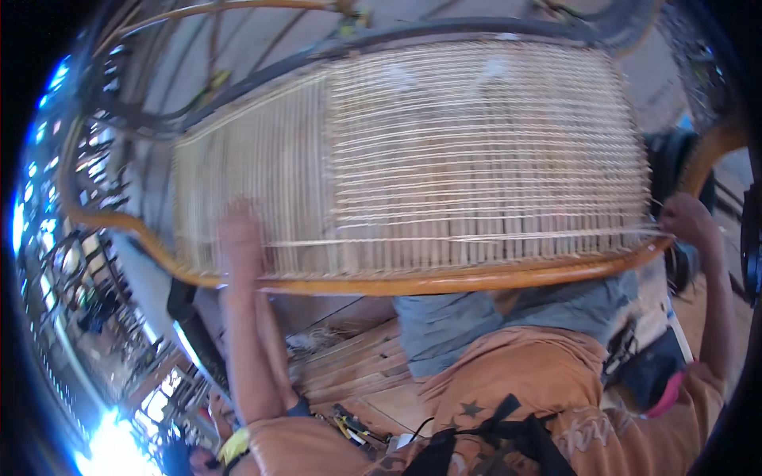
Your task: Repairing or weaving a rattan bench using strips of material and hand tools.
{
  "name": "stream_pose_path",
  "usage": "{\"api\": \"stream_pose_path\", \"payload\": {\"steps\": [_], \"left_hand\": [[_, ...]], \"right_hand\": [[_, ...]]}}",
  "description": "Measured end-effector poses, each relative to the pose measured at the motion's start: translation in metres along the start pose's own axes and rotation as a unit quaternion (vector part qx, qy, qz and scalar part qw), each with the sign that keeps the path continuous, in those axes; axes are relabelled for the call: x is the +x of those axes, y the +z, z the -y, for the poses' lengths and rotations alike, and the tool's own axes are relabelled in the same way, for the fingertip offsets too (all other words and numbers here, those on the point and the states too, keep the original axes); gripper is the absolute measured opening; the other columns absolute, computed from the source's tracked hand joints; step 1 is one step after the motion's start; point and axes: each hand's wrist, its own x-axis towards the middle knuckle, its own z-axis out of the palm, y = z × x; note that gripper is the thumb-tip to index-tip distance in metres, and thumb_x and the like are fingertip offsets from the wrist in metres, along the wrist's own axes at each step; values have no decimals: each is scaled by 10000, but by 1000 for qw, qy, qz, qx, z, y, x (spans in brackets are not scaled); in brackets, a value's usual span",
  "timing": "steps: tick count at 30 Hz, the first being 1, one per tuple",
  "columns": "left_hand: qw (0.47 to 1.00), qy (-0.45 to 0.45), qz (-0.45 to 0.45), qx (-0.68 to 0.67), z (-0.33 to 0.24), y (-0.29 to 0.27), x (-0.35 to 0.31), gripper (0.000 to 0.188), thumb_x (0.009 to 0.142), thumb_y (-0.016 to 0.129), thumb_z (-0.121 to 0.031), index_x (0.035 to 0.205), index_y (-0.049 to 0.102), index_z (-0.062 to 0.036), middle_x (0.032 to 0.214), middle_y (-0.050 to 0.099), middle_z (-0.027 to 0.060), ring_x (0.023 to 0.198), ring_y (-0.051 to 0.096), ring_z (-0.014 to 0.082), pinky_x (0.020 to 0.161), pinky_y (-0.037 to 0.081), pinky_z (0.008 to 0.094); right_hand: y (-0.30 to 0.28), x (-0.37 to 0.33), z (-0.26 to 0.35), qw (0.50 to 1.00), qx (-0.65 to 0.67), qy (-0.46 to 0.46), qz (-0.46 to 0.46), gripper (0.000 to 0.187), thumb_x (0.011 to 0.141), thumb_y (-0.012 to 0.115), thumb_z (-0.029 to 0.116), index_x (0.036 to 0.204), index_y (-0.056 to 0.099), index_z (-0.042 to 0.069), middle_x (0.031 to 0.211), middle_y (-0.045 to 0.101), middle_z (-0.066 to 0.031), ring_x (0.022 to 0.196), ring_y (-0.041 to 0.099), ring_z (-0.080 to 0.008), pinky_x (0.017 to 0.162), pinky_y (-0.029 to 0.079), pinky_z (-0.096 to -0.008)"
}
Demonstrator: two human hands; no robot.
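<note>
so there's this big curved panel of pale woven cane strands (444,159) filling most of the upper view, set in a glossy orange-brown bent rattan frame (444,282) that runs along its lower edge and sweeps up on both sides. the left hand (240,238) is up against the lower left part of the weave, just above the frame rail, reaching in from behind or under it. it's blurry and seen through the strands, so i can't tell if the fingers are spread or pinching anything. the right hand (686,222) is at the far right corner where the weave meets the frame, fingers curled in tight, looks like they're gripping the loose ends of the strands there. the panel sits over the person's lap, above grey shorts (460,325) and an orange t-shirt (524,381). underneath is a wooden plank floor (357,365) with a few small hand tools (349,420) lying on it near the left elbow.
</note>
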Motion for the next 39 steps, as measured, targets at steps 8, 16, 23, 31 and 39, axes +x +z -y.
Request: {"api": "stream_pose_path", "payload": {"steps": [8,16,23,31,39], "left_hand": [[985,-122,124,-14,-119,-23,18,326,882,527,-354,762,611,-63,674,591,173,652,592,353,608,450,441],[973,-171,138,75,-119,0,25,426,897,471,-402,693,603,-53,638,604,164,603,600,358,566,460,455],[975,-126,134,124,-91,9,31,405,897,431,-370,711,618,-62,678,630,168,609,620,348,577,487,455],[936,-243,158,201,-14,-5,22,410,887,389,-355,780,662,-67,786,655,194,750,643,373,688,498,496],[865,-360,160,311,75,-70,-20,455,903,384,-404,846,646,-37,826,640,232,801,626,398,721,474,515]], "right_hand": [[12,-6,-7,993,25,-20,-116,172,678,603,153,681,620,-18,606,561,-169,564,583,-304,545,456,-397],[-11,-9,12,990,136,34,-18,181,690,633,123,657,615,-54,530,580,-131,444,594,-190,466,472,-308],[-7,-10,5,979,196,52,11,163,698,642,95,677,647,-66,508,582,-106,409,580,-167,435,463,-277],[7,0,-14,975,218,47,12,128,717,618,42,681,648,-77,485,562,-106,409,580,-156,412,458,-278],[26,9,-35,984,169,53,-24,101,657,632,19,630,606,-74,505,560,-117,406,578,-181,394,455,-281]]}}
